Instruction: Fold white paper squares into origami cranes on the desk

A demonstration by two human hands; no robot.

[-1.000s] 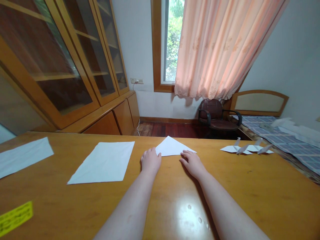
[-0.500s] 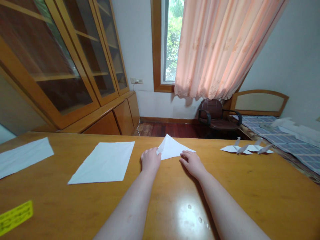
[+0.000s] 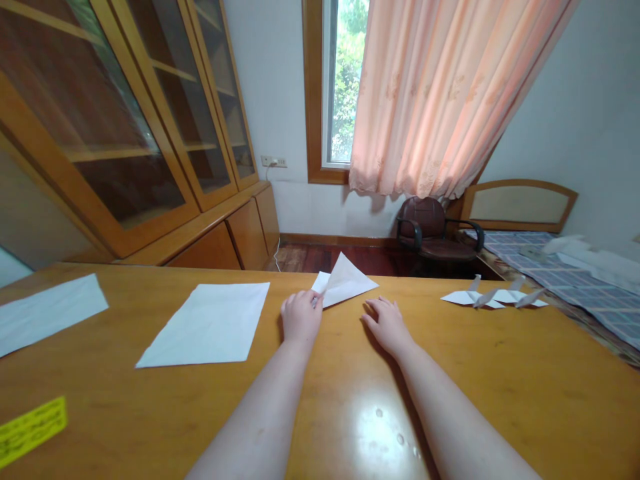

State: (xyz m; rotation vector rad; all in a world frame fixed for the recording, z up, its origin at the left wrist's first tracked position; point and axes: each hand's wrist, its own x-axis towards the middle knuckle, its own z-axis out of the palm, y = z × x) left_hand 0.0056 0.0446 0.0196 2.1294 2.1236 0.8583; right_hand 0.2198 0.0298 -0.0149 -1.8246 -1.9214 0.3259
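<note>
A white sheet folded into a triangle (image 3: 347, 282) is lifted off the wooden table (image 3: 450, 373) near its far edge. My left hand (image 3: 301, 316) is closed, pinching the triangle's left corner. My right hand (image 3: 388, 324) rests flat on the table just to the right of the paper, fingers stretched out, holding nothing and apart from the sheet.
A flat white sheet (image 3: 207, 323) lies left of my hands, another sheet (image 3: 47, 312) at the far left. Several folded paper shapes (image 3: 493, 297) sit at the right. A yellow label (image 3: 31, 430) is at the near left. A chair (image 3: 436, 235) and bed (image 3: 575, 280) stand beyond.
My left hand has lifted the folded triangle off the table and tilted it up. My right hand has come off the paper's right corner and now lies flat on the table.
</note>
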